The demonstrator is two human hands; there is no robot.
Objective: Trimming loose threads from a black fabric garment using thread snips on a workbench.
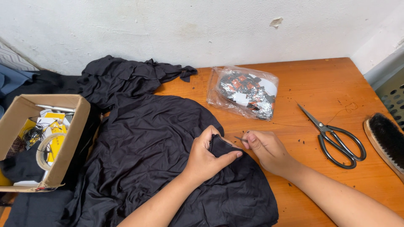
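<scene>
Black garment (147,147) pinched by left hand (206,157); right hand (267,151) grips a thin needle (240,138) beside it

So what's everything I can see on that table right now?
black cloth: one large crumpled piece, black, spread over the left half of the table
table: one, orange-brown wood, against a white wall
cardboard box: one, brown, far left, holding tape, wires and yellow bits
plastic bag: one, clear, filled with small black, red and white pieces, back centre
scissors: one pair, dark metal, right of centre
brush: one, wooden back, black bristles, right edge
needle: one, thin, metal, between the right fingertips
left hand: pinching a fold of the black cloth
right hand: holding the needle beside that fold
</scene>
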